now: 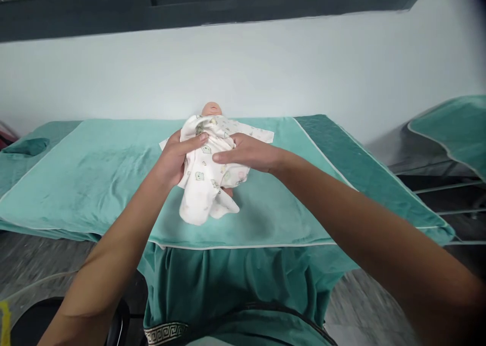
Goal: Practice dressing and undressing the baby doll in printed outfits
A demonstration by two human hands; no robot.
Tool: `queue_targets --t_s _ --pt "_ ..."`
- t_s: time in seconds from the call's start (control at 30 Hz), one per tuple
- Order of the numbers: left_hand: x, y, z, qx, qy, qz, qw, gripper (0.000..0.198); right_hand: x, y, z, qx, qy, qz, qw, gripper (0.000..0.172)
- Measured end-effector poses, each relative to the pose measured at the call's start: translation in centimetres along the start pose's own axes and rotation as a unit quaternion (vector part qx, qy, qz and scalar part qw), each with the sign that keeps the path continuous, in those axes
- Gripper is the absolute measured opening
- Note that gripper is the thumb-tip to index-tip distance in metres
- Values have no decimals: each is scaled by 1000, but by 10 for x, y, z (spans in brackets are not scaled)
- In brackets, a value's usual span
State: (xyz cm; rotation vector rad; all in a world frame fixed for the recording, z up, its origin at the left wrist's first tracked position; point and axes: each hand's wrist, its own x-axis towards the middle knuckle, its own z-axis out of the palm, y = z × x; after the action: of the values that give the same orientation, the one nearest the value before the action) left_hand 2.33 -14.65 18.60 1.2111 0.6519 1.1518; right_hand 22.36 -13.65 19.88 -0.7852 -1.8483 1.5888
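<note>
A baby doll [211,108] lies on its back on a teal towel [114,184], head toward the wall. It is wrapped in a white printed cloth [201,184]. My left hand [176,156] grips the cloth at the doll's left side, fingers curled over a fold. My right hand [248,153] lies across the doll's middle, fingers pressed together on the cloth and pointing left. The doll's body is hidden by the cloth; only its head shows.
The towel covers a bed with a darker teal sheet [341,158] against a white wall. A rolled teal cloth [28,146] lies at the far left. Another teal-covered bed [455,128] stands at right. A dark stool [117,325] is below left.
</note>
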Motion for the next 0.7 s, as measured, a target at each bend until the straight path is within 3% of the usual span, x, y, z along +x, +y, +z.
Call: queue_targets --t_s 0.1,0.23,0.3,0.4,0.5,0.6,0.7 --pt "-1 -5 -3 19 -5 -22 1000 53 3 3 -1 40 35 -23 998 46" --pt "-7 -8 -15 92 -70 -100 988 61 10 10 -4 120 114 -83 983 49" --pt "-8 -8 -16 102 -68 -108 987 62 12 14 -6 139 124 -94 978 51" --pt "-5 -9 -11 74 -2 -49 996 60 11 20 -6 129 118 -86 981 52" --pt "1 -13 -6 58 48 -6 997 53 7 21 -4 72 61 -41 995 51" --pt "4 -14 -6 65 56 -12 996 45 5 18 -1 20 1 -6 1000 47" --pt "0 -10 -12 72 15 -60 996 49 6 16 0 40 48 -28 998 45"
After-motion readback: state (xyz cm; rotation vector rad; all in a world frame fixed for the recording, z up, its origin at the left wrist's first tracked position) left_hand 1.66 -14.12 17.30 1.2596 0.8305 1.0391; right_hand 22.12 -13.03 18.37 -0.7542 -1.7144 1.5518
